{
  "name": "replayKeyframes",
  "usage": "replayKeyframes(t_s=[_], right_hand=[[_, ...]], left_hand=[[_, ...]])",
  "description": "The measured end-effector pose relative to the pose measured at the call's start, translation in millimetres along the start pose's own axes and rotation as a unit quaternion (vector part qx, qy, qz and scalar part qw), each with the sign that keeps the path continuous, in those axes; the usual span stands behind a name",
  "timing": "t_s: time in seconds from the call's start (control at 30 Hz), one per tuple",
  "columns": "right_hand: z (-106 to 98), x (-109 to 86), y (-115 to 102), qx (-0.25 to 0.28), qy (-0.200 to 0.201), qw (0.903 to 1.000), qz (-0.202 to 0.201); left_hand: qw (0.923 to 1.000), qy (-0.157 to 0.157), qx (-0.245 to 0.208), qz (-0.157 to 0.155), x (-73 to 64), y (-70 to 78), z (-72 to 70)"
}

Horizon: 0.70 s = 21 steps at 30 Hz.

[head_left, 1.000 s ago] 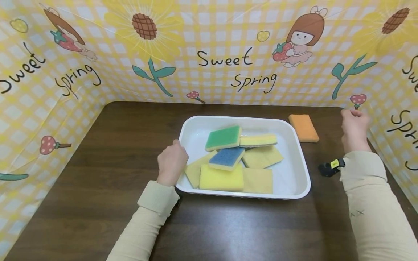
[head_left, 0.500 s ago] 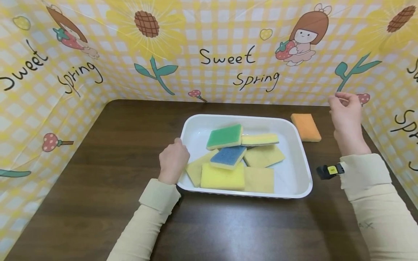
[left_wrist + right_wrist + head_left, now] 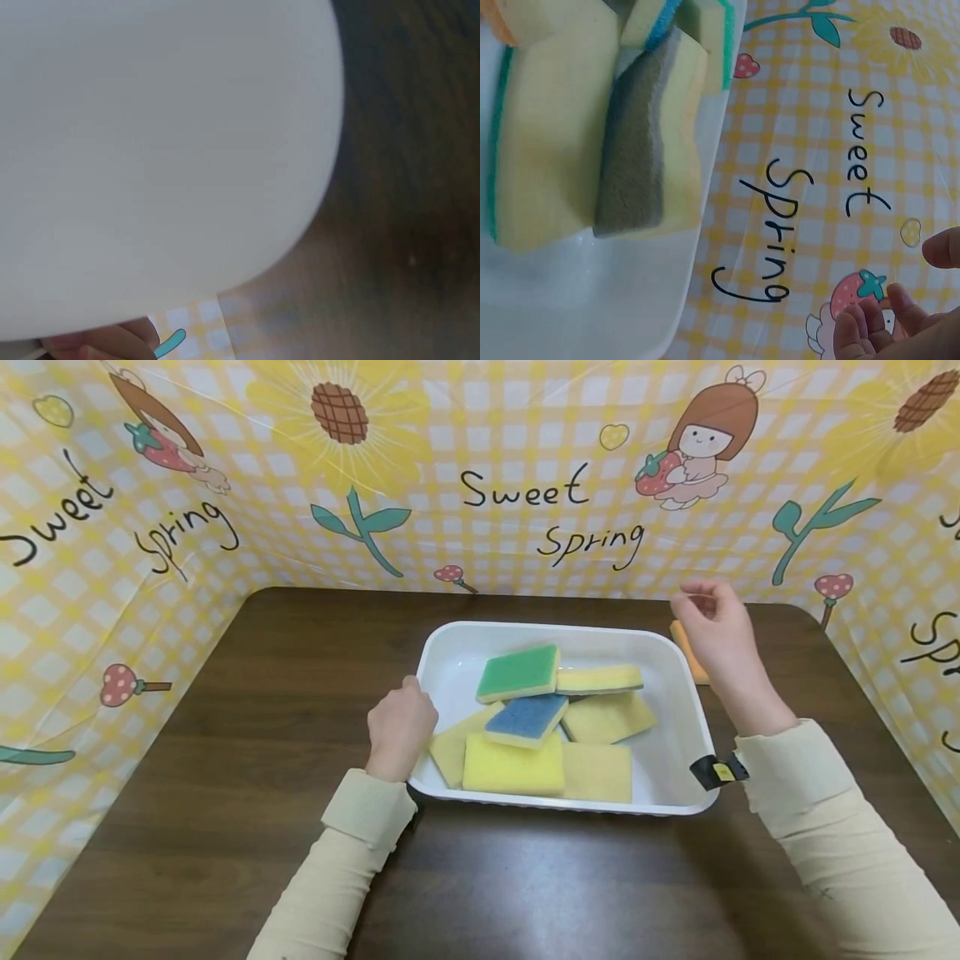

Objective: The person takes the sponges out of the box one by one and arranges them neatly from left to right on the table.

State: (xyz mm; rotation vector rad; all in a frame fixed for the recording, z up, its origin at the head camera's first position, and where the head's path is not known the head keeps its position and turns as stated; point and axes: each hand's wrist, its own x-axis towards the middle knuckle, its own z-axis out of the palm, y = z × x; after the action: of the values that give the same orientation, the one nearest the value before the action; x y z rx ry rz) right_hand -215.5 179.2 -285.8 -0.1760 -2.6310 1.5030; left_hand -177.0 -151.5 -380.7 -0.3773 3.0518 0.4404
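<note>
My left hand [image 3: 401, 727] grips the left rim of a white tray [image 3: 678, 727]. In the left wrist view the tray wall [image 3: 165, 150] fills most of the picture, and a few fingers [image 3: 112, 343] show below it. Bent loosely, with thumb and fingers apart and nothing between them, my right hand [image 3: 722, 631] hovers over the tray's far right corner. In the right wrist view its fingers [image 3: 870, 330] show at the lower right. Beneath this hand an orange sponge [image 3: 687, 652] lies on the table, mostly hidden by it.
Inside the tray lie a green-topped sponge [image 3: 519, 672], a blue-topped sponge [image 3: 525, 718], a yellow sponge [image 3: 513, 764], a sponge on its edge [image 3: 600, 678] and several pale yellow sponges [image 3: 600, 772]. A patterned cloth [image 3: 510, 560] stands along the table's [image 3: 225, 760] back and sides.
My right hand has risen from the table's far right corner and moved left, over the orange sponge. The left hand stays at the tray's rim.
</note>
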Motion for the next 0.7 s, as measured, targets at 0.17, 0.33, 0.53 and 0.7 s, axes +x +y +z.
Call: replayKeyframes(t_s=[0.17, 0.33, 0.53, 0.7], right_hand=[[12, -3.3, 5, -0.029, -0.014, 0.9990, -0.032], [24, -5.2, 10, -0.065, -0.041, 0.9952, -0.060], [36, -4.9, 14, -0.144, -0.113, 0.9809, -0.067], [44, -4.1, 17, -0.187, -0.158, 0.9677, -0.060]], left_hand=[[1.0000, -0.006, 0.002, -0.004, 0.9, 1.2, -0.2], [1.0000, -0.003, -0.001, -0.003, 0.6, 2.0, -0.7], [1.0000, -0.002, -0.002, -0.005, 0.0, 2.2, -1.0], [1.0000, -0.003, -0.003, -0.005, -0.3, 1.5, -1.3]])
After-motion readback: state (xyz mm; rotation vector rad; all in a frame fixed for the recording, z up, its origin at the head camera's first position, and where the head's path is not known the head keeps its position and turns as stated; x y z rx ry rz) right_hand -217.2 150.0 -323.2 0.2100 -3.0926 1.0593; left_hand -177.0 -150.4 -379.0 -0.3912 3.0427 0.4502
